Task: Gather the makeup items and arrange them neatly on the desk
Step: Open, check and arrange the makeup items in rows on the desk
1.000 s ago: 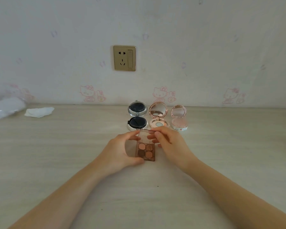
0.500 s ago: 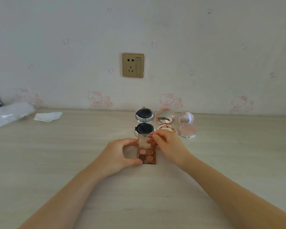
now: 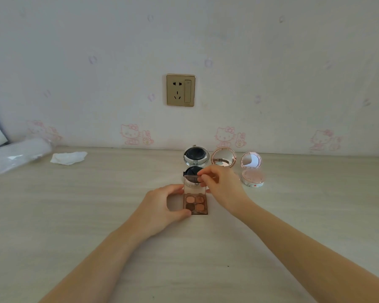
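Step in hand: I judge I am setting the eyeshadow palette (image 3: 195, 203) open in front of the row of compacts.
Left hand (image 3: 162, 207): my thumb and fingers are curled round the palette's left edge, steadying its base on the surface (image 3: 96, 215).
Right hand (image 3: 222, 186): my fingertips pinch the top of the clear lid (image 3: 193, 184), which stands roughly upright.
Row behind: black compact (image 3: 195, 162), rose-gold compact (image 3: 224, 159), pink compact (image 3: 252, 171), all open, side by side near the wall.
Doing it well: keep the base flat, ease the lid gently, square the palette to the row, avoid nudging the black compact just behind.
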`<act>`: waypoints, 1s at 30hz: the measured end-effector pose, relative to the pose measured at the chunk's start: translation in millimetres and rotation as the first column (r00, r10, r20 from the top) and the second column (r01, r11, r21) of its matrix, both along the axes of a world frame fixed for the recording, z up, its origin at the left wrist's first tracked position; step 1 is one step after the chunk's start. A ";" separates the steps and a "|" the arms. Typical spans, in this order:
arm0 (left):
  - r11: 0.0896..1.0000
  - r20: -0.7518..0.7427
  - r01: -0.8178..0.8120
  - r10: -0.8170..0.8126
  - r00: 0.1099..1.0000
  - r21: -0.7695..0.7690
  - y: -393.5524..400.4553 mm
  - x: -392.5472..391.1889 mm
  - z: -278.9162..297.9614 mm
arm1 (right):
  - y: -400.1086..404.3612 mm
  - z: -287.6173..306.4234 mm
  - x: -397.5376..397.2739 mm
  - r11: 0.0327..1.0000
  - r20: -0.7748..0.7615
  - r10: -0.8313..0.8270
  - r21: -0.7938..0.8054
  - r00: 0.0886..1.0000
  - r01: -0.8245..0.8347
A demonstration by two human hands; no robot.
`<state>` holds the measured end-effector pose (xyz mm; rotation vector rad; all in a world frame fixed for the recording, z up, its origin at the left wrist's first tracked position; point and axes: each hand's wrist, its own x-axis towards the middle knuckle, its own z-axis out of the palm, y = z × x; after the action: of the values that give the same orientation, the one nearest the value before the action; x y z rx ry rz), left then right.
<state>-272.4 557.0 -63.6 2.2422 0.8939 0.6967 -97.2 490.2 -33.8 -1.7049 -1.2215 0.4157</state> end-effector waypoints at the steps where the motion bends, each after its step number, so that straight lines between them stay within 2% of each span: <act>1: 1.000 -0.005 -0.006 0.006 1.000 0.007 0.3 0.7 -0.7 | 0.8 0.3 0.2 1.000 -0.003 -0.002 -0.003 1.000 0.002; 14: 0.998 -0.019 -0.026 0.027 0.999 0.061 -3.8 4.9 0.5 | 2.8 -0.3 6.8 0.998 -0.008 0.000 -0.058 1.000 -0.001; 19: 0.994 -0.069 -0.033 0.040 0.997 0.101 -8.5 4.6 5.1 | -10.6 9.3 14.9 0.997 0.076 -0.006 -0.071 0.997 0.011; 23: 0.956 -0.068 -0.039 0.061 0.996 0.292 -19.1 8.4 19.3 | -30.0 15.8 25.2 0.994 0.158 0.016 -0.112 0.987 0.001; 30: 0.929 -0.057 0.037 -0.017 0.998 0.368 -49.2 20.9 39.1 | -79.2 24.7 45.9 0.978 0.443 0.133 -0.205 0.886 -0.044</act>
<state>-251.5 507.8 -24.6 2.6102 0.8068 0.8542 -51.3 411.0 -9.0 -1.9867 -1.6472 0.1908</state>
